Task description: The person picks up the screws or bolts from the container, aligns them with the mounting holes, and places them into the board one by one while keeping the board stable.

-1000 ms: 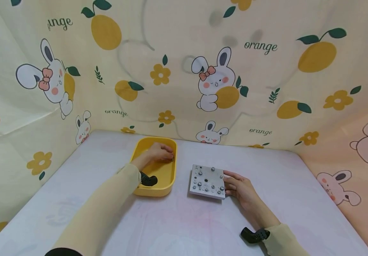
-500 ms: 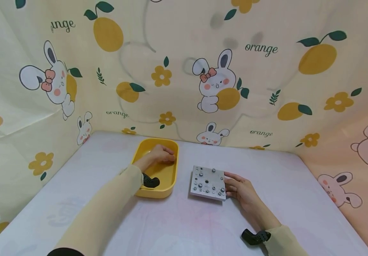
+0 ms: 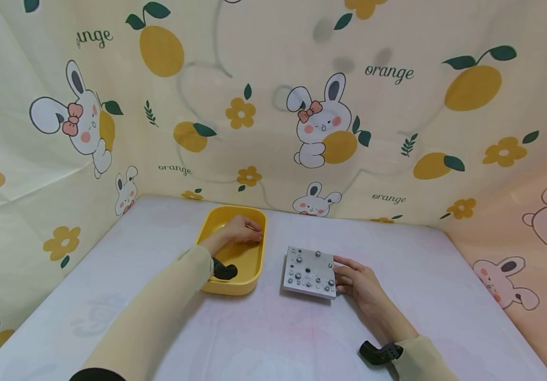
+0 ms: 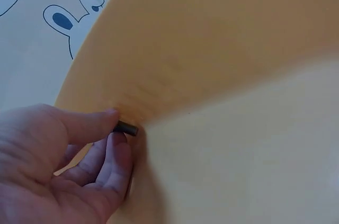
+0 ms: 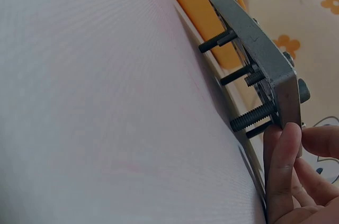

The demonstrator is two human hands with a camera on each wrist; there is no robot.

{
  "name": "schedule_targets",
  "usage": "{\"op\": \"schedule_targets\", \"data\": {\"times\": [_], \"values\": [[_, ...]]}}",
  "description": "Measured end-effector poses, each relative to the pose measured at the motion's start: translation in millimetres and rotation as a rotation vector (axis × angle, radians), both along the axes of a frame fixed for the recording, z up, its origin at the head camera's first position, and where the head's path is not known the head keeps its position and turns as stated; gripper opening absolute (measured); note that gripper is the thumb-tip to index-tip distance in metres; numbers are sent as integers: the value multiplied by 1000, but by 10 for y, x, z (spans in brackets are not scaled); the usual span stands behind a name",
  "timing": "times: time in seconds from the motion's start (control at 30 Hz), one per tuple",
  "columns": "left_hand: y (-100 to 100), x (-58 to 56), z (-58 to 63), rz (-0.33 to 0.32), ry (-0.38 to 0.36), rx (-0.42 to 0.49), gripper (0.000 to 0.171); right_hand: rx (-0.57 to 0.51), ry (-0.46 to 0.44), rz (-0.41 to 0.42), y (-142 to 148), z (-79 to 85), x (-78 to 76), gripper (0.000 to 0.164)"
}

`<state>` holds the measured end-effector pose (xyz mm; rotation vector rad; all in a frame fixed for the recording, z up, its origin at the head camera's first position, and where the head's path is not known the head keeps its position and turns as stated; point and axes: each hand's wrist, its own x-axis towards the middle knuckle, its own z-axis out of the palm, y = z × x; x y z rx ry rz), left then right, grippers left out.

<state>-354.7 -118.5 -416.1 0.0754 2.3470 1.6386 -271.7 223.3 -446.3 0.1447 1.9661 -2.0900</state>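
Note:
My left hand is inside the yellow tray, near its right wall. In the left wrist view the thumb and forefinger pinch a short dark pin, its free end sticking out past the fingertips; whether it has a thread cannot be seen. My right hand grips the right edge of a square grey metal plate studded with several screws. Seen from the right wrist, the plate stands off the table, and threaded screw shanks poke out of its underside, with fingers on both faces.
The white-covered table carries the tray left of the plate, with a narrow gap between them. A printed cloth wall with rabbits and oranges rises behind and at both sides. A black wrist strap sits on the right wrist.
The whole head view has shifted slightly downward and to the right. The left hand stays at the tray's right side with its fingers slightly shifted; the right hand and plate keep their places.

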Motion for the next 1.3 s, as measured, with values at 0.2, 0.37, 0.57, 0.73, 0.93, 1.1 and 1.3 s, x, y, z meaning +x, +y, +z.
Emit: {"op": "schedule_targets", "data": {"times": [0.2, 0.37, 0.57, 0.73, 0.93, 1.1, 1.3], "values": [[13, -3, 7, 5, 34, 53, 30, 3, -20, -10, 10, -14, 19, 48], [103, 83, 285, 120, 259, 138, 31, 13, -13, -7, 9, 32, -13, 48], [495, 395, 617, 125, 460, 234, 26, 13, -15, 2, 13, 79, -27, 49], [848, 685, 523, 102, 484, 270, 24, 6, -21, 5, 14, 54, -13, 49], [1070, 922, 331, 39, 370, 292, 18, -2, -28, -3, 28, 13, -20, 47], [1122, 998, 151, 8, 364, 224, 12, 16, -18, -13, 36, 21, -30, 46], [1130, 1010, -30, 16, 392, 184, 13, 15, -15, -8, 22, 27, -12, 45]]}}
